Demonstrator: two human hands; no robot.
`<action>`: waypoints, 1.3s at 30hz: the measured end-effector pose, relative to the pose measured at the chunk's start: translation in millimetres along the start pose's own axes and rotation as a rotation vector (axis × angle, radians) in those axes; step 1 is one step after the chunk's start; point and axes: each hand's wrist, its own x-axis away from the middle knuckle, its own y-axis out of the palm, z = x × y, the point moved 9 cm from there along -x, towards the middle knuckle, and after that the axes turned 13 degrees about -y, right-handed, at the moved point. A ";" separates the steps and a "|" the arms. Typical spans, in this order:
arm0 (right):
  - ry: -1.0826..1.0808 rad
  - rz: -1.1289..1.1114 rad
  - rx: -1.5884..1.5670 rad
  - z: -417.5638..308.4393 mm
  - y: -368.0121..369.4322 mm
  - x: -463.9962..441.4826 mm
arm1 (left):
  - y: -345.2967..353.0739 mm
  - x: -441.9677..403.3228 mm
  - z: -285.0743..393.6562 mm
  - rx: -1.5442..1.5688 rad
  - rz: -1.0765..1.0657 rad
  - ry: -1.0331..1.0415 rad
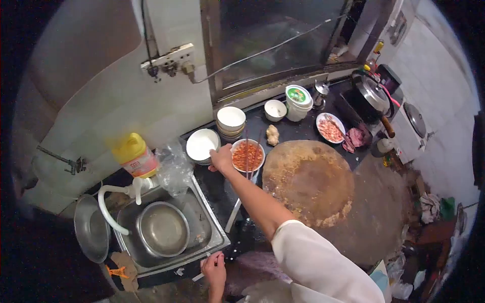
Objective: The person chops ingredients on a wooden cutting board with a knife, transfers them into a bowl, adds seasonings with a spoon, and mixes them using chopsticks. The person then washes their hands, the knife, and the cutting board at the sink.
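My right hand point(221, 157) reaches over the counter, its fingers closed on the right-hand rim of a white bowl point(203, 143). Just right of that hand, a bowl of chopped reddish food point(248, 155) has a pair of dark chopsticks point(246, 151) across it. Behind stands a stack of bowls point(231, 119). Down by the front corner of the sink is my left hand point(214, 270), its fingers curled in; nothing shows in it, though its palm is hidden.
A round wooden chopping board point(309, 183) lies right of my forearm. Left is a sink point(214, 222) with a metal basin point(163, 229). Ginger point(273, 135), a small bowl point(275, 110), a white tub point(298, 102) and a plate of chopped meat point(330, 128) stand behind; a pot point(371, 96) is far right.
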 end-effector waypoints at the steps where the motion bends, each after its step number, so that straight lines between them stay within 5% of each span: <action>1: -0.058 -0.018 0.015 -17.7 -13.3 11.0 | 14.9 -4.3 2.6 0.107 -0.090 -0.065; 3: -0.162 -0.084 0.048 -40.6 -51.3 36.3 | 53.9 -11.1 4.2 0.214 -0.269 -0.148; 4: -0.673 -0.024 0.520 -41.5 -78.4 36.2 | 67.6 -13.5 18.6 0.295 -0.334 -0.171; 6: -0.539 -0.081 0.475 -50.3 -180.8 86.3 | 112.2 -16.6 31.3 0.514 -0.519 -0.320; 7: -0.345 0.128 0.623 -38.9 -251.2 106.9 | 140.8 -14.3 29.2 0.646 -0.649 -0.445; 9: -0.415 0.507 0.642 -50.2 -376.3 159.3 | 171.2 -6.5 39.7 0.685 -0.695 -0.548; 12: -0.309 0.867 0.819 42.0 -559.7 210.0 | 212.2 0.7 59.8 0.743 -0.699 -0.625; 13: -0.061 0.869 0.780 114.6 -617.7 214.2 | 221.1 -2.9 64.5 0.772 -0.646 -0.598; 16: 0.263 0.206 -0.631 162.6 -550.0 197.3 | 242.5 -24.1 74.9 0.771 -0.482 -0.450; 21: 0.404 0.159 -0.392 158.2 -515.8 207.6 | 240.5 -27.9 103.8 0.420 -0.351 -0.417; 24: 0.320 0.232 -0.398 165.0 -529.6 216.2 | 244.1 -30.5 110.0 0.764 -0.266 -0.326; 28: 0.283 0.375 -0.326 113.5 -559.8 273.4 | 251.4 -28.6 119.3 1.024 -0.458 -0.602; 29: 0.272 0.398 -0.332 109.6 -568.6 285.4 | 258.0 -24.6 135.1 1.111 -0.642 -0.689; 32: 0.317 0.538 -0.386 94.3 -579.5 325.4 | 282.9 5.2 134.6 0.967 -0.863 -0.785; 39: 0.264 0.574 -0.507 117.2 -563.9 418.4 | 213.6 68.7 102.3 0.701 -0.773 -0.551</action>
